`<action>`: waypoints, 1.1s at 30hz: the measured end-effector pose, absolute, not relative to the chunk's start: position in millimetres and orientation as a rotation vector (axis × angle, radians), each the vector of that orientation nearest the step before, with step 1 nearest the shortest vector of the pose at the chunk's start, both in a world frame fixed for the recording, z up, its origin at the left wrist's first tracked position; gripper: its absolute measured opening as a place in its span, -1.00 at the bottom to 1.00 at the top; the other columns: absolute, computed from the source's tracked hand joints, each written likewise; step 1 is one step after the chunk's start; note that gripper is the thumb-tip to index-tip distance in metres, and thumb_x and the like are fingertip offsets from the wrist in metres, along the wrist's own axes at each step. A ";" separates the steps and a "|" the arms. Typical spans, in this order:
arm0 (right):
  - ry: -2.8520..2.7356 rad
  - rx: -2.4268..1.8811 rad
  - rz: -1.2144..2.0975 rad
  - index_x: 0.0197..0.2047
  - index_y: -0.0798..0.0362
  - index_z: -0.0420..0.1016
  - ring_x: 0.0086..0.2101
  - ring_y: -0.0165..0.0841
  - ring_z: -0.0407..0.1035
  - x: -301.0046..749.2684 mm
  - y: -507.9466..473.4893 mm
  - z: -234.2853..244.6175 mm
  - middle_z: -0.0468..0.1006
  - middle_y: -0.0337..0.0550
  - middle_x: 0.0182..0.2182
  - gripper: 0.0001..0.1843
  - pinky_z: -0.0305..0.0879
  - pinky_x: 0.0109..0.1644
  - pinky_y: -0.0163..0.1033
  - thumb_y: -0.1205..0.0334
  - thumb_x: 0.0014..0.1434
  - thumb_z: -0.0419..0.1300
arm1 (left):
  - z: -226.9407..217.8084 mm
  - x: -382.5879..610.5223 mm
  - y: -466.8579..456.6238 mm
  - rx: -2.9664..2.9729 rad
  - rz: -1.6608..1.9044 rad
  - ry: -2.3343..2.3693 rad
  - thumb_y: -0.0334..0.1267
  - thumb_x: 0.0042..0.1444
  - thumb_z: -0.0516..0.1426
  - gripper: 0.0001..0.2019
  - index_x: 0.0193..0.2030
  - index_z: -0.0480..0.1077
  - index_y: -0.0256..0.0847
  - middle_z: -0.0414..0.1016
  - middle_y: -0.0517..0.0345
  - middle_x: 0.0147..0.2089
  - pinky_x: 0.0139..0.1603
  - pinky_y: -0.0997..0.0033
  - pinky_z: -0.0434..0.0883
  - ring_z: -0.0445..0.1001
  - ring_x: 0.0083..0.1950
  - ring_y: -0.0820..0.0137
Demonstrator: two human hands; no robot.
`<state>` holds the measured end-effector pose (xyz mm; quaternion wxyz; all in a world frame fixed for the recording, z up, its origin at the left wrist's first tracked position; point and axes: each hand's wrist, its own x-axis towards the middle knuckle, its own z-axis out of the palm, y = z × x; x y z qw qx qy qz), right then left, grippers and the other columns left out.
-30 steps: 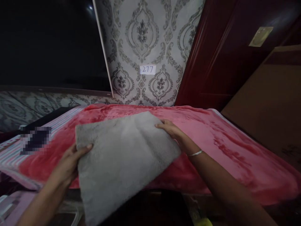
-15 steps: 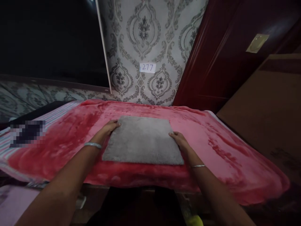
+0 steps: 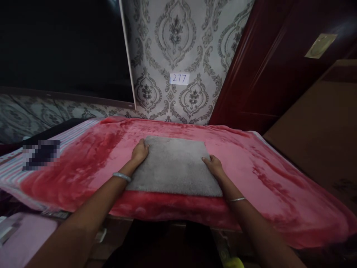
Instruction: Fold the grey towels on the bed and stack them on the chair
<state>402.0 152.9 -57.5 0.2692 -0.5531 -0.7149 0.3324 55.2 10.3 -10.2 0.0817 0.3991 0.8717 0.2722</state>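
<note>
A grey, plush rectangular mat (image 3: 175, 165) lies flat on a red and pink fleecy blanket (image 3: 111, 160). My left hand (image 3: 141, 150) grips its left edge near the far corner, thumb on top and the other fingers partly hidden at the edge. On the opposite side, my right hand (image 3: 213, 165) pinches the right edge with the thumb over the top; its remaining fingers are mostly out of sight beneath.
The blanket covers a table-like surface against a patterned wall (image 3: 174, 33) with a paper label (image 3: 179, 78) reading 277. A large dark screen (image 3: 64, 48) is at the left. A dark red door (image 3: 267, 56) and a brown board-like panel (image 3: 320, 123) stand at the right.
The view has shifted slightly, moving the scene a little to the right. My left hand has turned a bit at the mat's left edge. Both hands still hold the mat.
</note>
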 end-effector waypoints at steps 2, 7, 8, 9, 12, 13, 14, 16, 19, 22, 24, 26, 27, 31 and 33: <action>-1.971 -1.546 0.807 0.17 0.15 0.51 -0.01 -0.07 0.49 401.1 150.1 -48.2 0.64 0.11 -0.05 -0.51 0.37 0.06 -0.10 0.13 0.21 0.23 | -1.7 53.3 7.7 1.201 0.773 2.610 -0.22 0.32 0.03 -0.36 0.48 0.06 -0.47 0.29 -0.39 0.41 0.31 0.17 0.34 0.37 0.38 0.03; -2.319 -1.402 0.274 0.46 0.24 0.17 0.32 -0.03 0.17 344.9 131.7 -7.9 0.31 0.25 0.35 -0.30 0.15 0.33 -0.03 0.21 0.31 0.13 | 22.9 60.8 10.3 1.466 0.533 2.720 -0.23 0.32 0.02 -0.34 0.51 0.02 -0.43 0.08 -0.40 0.52 0.36 0.09 0.29 0.24 0.46 -0.05; -2.407 -1.296 0.252 0.47 0.25 0.16 0.36 -0.06 0.10 324.3 126.2 -0.9 0.24 0.23 0.40 -0.33 0.09 0.38 -0.05 0.21 0.35 0.08 | 23.7 66.3 11.7 1.564 0.466 2.720 -0.23 0.34 0.00 -0.36 0.51 0.04 -0.43 0.08 -0.38 0.52 0.39 0.08 0.25 0.19 0.48 -0.04; -2.474 -1.224 0.255 0.48 0.24 0.13 0.39 -0.08 0.05 302.8 120.5 4.4 0.17 0.21 0.43 -0.34 0.04 0.40 -0.04 0.20 0.38 0.03 | 22.2 72.5 13.0 1.641 0.404 2.707 -0.22 0.35 -0.01 -0.37 0.50 0.06 -0.43 0.08 -0.36 0.53 0.42 0.06 0.21 0.14 0.51 -0.03; -2.609 -1.087 0.288 0.52 0.11 0.07 0.44 -0.09 -0.07 246.9 105.3 7.0 0.03 0.10 0.50 -0.36 -0.05 0.45 0.09 0.16 0.44 -0.06 | 6.6 89.0 14.2 1.721 0.245 2.691 -0.11 0.39 -0.07 -0.41 0.48 0.14 -0.35 0.07 -0.30 0.54 0.44 -0.10 0.15 0.05 0.54 -0.09; -2.640 -1.065 0.291 0.52 0.07 0.08 0.45 -0.08 -0.08 234.4 101.7 3.6 0.04 0.07 0.50 -0.37 -0.08 0.45 0.14 0.14 0.44 -0.07 | -0.3 92.3 13.7 1.724 0.212 2.699 -0.09 0.40 -0.09 -0.41 0.48 0.15 -0.33 0.06 -0.28 0.54 0.43 -0.15 0.15 0.03 0.54 -0.11; -2.662 -1.054 0.288 0.51 0.06 0.10 0.45 -0.08 -0.09 225.5 99.0 -1.3 0.06 0.05 0.49 -0.38 -0.10 0.46 0.17 0.13 0.45 -0.08 | -6.7 94.3 13.1 1.724 0.184 2.708 -0.07 0.41 -0.11 -0.40 0.49 0.15 -0.31 0.06 -0.28 0.55 0.43 -0.17 0.16 0.02 0.54 -0.13; -2.686 -1.052 0.274 0.49 0.08 0.14 0.44 -0.08 -0.07 217.3 96.1 -12.9 0.11 0.05 0.48 -0.39 -0.14 0.46 0.20 0.11 0.46 -0.10 | -16.1 94.8 12.2 1.735 0.156 2.721 -0.05 0.42 -0.15 -0.39 0.50 0.14 -0.32 0.07 -0.29 0.54 0.41 -0.17 0.18 0.01 0.54 -0.16; -2.681 -1.044 0.274 0.50 0.04 0.14 0.44 -0.12 -0.06 220.2 99.0 -24.7 0.10 0.01 0.48 -0.39 -0.15 0.47 0.16 0.04 0.48 -0.14 | -20.7 91.1 13.2 1.755 0.143 2.720 -0.03 0.41 -0.16 -0.37 0.49 0.16 -0.32 0.10 -0.31 0.52 0.37 -0.18 0.23 0.05 0.53 -0.18; -2.687 -1.074 0.318 0.50 0.01 0.15 0.45 -0.13 -0.08 233.9 112.4 -25.8 0.08 -0.01 0.49 -0.36 -0.16 0.47 0.10 -0.07 0.48 -0.15 | -19.9 87.9 15.3 1.764 0.141 2.703 -0.02 0.40 -0.17 -0.36 0.49 0.16 -0.31 0.10 -0.30 0.53 0.35 -0.19 0.25 0.06 0.52 -0.18; -2.676 -1.162 0.334 0.50 0.05 0.14 0.46 -0.13 -0.12 250.3 126.3 -24.8 0.05 0.03 0.50 -0.32 -0.19 0.48 0.10 -0.12 0.48 -0.15 | -19.3 87.1 15.6 1.764 0.143 2.696 -0.01 0.40 -0.19 -0.36 0.49 0.15 -0.32 0.09 -0.30 0.53 0.36 -0.19 0.25 0.05 0.52 -0.18; -2.638 -1.286 0.316 0.51 0.12 0.10 0.47 -0.12 -0.15 273.2 141.0 -25.9 0.01 0.07 0.50 -0.29 -0.22 0.48 0.11 -0.12 0.48 -0.14 | -19.0 87.0 15.3 1.773 0.144 2.692 -0.01 0.40 -0.19 -0.35 0.49 0.15 -0.33 0.10 -0.31 0.52 0.36 -0.19 0.26 0.05 0.52 -0.18; -2.610 -1.353 0.299 0.52 0.15 0.08 0.47 -0.11 -0.15 286.5 147.6 -27.7 0.01 0.08 0.51 -0.28 -0.22 0.48 0.12 -0.12 0.48 -0.14 | -18.8 87.2 15.1 1.779 0.144 2.693 -0.01 0.40 -0.19 -0.35 0.49 0.15 -0.33 0.10 -0.31 0.52 0.35 -0.19 0.26 0.05 0.51 -0.18; -2.487 -1.574 0.264 0.53 0.17 0.05 0.46 -0.08 -0.14 339.1 162.8 -39.2 -0.02 0.12 0.51 -0.30 -0.15 0.46 0.18 -0.05 0.49 -0.16 | -18.2 89.1 14.6 1.780 0.159 2.693 -0.02 0.40 -0.19 -0.36 0.49 0.16 -0.32 0.13 -0.30 0.51 0.33 -0.19 0.28 0.07 0.50 -0.18; -2.456 -1.625 0.262 0.53 0.15 0.03 0.45 -0.08 -0.10 358.2 163.9 -43.7 0.00 0.12 0.50 -0.33 -0.11 0.45 0.18 0.01 0.50 -0.19 | -18.2 90.8 14.1 1.775 0.182 2.687 -0.02 0.40 -0.19 -0.36 0.49 0.16 -0.31 0.13 -0.30 0.51 0.33 -0.20 0.28 0.07 0.50 -0.18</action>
